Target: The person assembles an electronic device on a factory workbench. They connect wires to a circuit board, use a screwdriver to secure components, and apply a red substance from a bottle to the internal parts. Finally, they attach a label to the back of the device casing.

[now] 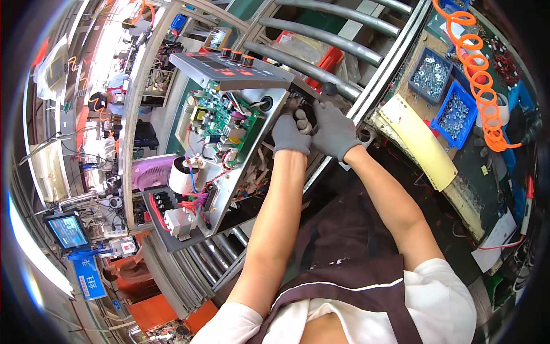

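Apparently resting on roller conveyor (323, 39): open electrical chassis (232, 183), with grey control panel (263, 77) across its far end and green circuit board (220, 117) inside. Beside the panel, gloved left hand (292, 132) and right hand (334, 129), close together; impossible to tell whether clamped on any part. Best done by bracing one, working the other gently, sparing loose wiring (197, 202).

My left grip (291, 131) and my right grip (335, 131): dull gray cloth gloves | machine's plate (240, 163): smooth metal, a bit shiny | machine's panel (266, 78): smooth, dull gray | rollers (326, 39): smooth, shiny metal | my apron (349, 241): dull dark cloth | blue bin (471, 108): shiny plastic | curly hose (474, 65): glossy orange plastic | white sheet (497, 238): looks like paper
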Demonstrator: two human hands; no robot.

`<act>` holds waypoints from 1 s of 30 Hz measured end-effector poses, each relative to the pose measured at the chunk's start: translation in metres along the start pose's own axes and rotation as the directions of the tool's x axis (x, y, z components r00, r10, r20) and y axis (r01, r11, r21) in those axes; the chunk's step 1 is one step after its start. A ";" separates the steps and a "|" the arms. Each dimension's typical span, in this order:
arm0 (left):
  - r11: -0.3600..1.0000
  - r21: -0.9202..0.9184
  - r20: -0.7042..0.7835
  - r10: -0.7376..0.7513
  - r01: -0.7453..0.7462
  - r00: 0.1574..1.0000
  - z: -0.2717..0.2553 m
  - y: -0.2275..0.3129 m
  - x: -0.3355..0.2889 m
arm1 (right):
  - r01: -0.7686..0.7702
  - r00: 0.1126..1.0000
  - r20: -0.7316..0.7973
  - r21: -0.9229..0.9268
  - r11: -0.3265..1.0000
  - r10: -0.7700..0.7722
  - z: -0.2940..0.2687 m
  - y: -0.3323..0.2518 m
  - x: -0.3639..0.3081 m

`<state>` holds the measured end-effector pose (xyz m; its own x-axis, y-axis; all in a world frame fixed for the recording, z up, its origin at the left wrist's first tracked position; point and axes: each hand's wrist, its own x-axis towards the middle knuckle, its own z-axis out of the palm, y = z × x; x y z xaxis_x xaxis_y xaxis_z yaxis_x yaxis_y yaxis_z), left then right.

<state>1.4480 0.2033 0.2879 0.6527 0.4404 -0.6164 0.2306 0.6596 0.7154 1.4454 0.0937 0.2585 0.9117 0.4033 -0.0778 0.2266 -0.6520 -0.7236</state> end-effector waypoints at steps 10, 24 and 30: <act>0.990 0.144 0.092 -0.009 -0.005 0.996 -0.017 0.012 -0.012 | 0.002 1.000 0.012 -0.006 1.000 -0.002 -0.010 -0.016 0.001; 0.997 -0.003 0.229 -0.072 0.075 0.971 -0.039 0.014 -0.007 | -0.022 0.997 0.068 -0.208 0.978 0.037 -0.012 -0.029 0.003; 0.992 0.082 0.180 -0.109 0.095 0.978 -0.042 0.017 -0.006 | -0.054 0.998 -0.040 -0.124 0.991 0.049 0.000 -0.028 -0.003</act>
<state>1.4179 0.2381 0.2900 0.7431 0.2489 -0.6212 0.3502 0.6464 0.6778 1.4366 0.1110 0.2795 0.9346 0.3451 -0.0858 0.2184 -0.7475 -0.6274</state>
